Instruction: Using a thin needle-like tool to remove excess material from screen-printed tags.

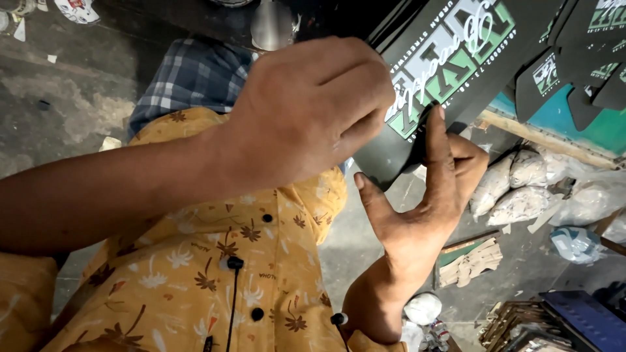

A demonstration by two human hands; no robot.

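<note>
Black flat printed sheet with green and white lettering [450, 58]: held in the air in front of my chest, running up towards the top right. It is not resting on any surface.

Head view, findings:

- Left hand [306, 111]: fingers curled closed over the near end of the sheet, knuckles uppermost. The fingertips are hidden behind the hand, so I cannot tell how deep the grip goes.
- Right hand [417, 202]: open, thumb spread wide, fingers extended upward. The forefinger tip touches the lower edge of the sheet, and nothing is clasped in it.
- Handling, by judgement: the sheet looks thin, light and fairly stiff, with a smooth printed face that may slip. It is best taken by its edges and supported from below, as a pinch in the middle could crease it.
- More black printed cut pieces [574, 65] lie overlapping on a teal-topped bench [567, 124], at its near edge, just beyond the held sheet.
- On the grey concrete floor [65, 91], below the bench edge, lie white filled plastic bags [515, 189]. Near them is a pile of pale card cut-outs [473, 261], and a dark blue crate [587, 319] sits at the lower right.
- A checked blue cloth [195, 72] covers my lap beneath the left forearm.
- Obstruction: the left hand hides the near end of the sheet. Nothing else stands between the hands and the bench.
</note>
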